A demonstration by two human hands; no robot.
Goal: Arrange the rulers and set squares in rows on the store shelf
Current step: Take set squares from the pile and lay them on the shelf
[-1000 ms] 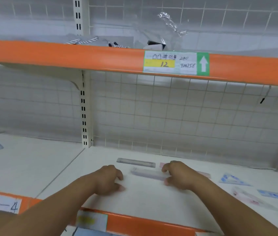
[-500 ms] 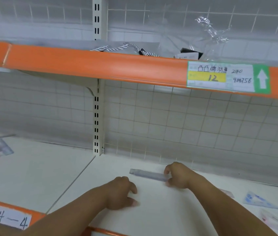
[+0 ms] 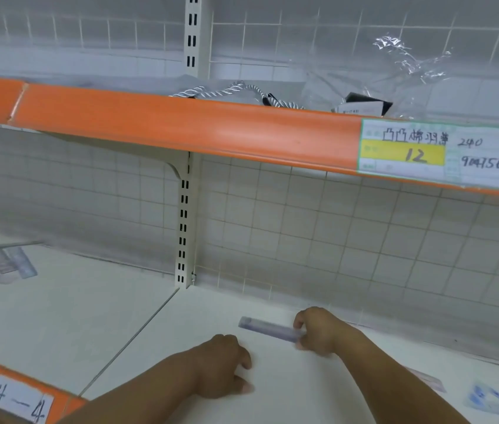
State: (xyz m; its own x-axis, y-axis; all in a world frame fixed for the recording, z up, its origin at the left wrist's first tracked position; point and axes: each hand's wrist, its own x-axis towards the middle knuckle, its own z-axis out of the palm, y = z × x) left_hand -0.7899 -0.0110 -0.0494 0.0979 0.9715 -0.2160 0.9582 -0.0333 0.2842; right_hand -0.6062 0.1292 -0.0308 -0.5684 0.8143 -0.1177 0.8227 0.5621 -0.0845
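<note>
Barely begun, I judge: the right hand (image 3: 318, 332) pinches 1 ruler (image 3: 265, 328) toward the back of the shelf (image 3: 272, 381), the left hand (image 3: 223, 365) rests loosely curled and empty, and set squares (image 3: 492, 402) lie unsorted nearby.

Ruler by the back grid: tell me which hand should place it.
Right. The right hand pinches the ruler at its right end, while the left hand rests loosely curled on the shelf, holding nothing, apart from it.
</note>
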